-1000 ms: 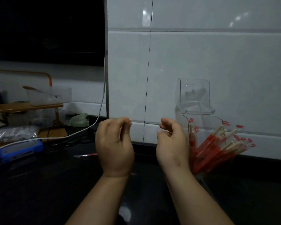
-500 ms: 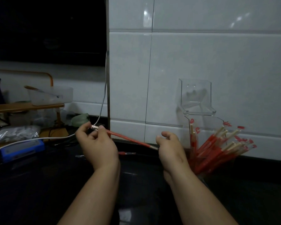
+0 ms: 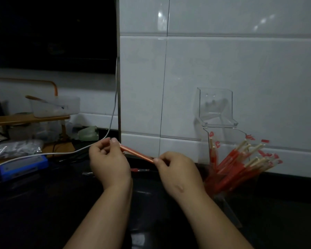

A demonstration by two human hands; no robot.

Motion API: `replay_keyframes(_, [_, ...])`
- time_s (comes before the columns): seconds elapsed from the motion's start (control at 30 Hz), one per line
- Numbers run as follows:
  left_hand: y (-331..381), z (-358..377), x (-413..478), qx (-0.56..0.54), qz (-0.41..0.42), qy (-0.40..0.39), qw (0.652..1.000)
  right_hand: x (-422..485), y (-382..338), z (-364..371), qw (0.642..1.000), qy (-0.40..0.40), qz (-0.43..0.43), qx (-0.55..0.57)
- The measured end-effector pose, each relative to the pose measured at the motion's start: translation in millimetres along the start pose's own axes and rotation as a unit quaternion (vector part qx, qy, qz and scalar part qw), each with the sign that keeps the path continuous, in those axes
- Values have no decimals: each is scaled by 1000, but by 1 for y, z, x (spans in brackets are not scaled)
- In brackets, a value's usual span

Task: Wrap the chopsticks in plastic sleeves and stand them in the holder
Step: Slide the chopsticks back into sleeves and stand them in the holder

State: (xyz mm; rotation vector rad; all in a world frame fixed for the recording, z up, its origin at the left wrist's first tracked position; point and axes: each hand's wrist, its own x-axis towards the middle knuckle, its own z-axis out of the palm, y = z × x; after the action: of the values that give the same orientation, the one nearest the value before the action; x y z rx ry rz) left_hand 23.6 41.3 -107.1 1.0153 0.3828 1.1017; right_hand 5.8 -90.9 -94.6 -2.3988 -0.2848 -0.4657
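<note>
A pair of chopsticks in a red plastic sleeve (image 3: pixel 136 152) stretches between my two hands above the dark counter. My left hand (image 3: pixel 109 161) pinches its upper left end; my right hand (image 3: pixel 177 168) pinches its lower right end. To the right stands a clear holder (image 3: pixel 221 123) with its lid up against the white tiled wall. Several sleeved chopsticks (image 3: pixel 241 162) lean in it, fanned out to the right. One more red sleeve (image 3: pixel 139 170) lies flat on the counter behind my hands.
A white cable (image 3: pixel 104 137) runs from the wall down across the counter to the left. A blue device (image 3: pixel 20 167), a plastic bag (image 3: pixel 14 149) and a wooden rack with a clear tub (image 3: pixel 54 107) crowd the far left.
My hands first drew apart with the sleeved chopsticks between them. Since then my left hand has come back toward the right, so the span between the hands is shorter.
</note>
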Motion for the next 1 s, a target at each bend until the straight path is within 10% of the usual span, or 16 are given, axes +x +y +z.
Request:
replay_keyframes(0.57, [8,2,-11,-58,1,-74,996,-3,-5,4,983,100,-152,6])
replay_keyframes(1.0, [0,1,-7,55,-52,-89,993,-13,-13,-40,830,430,-340,108])
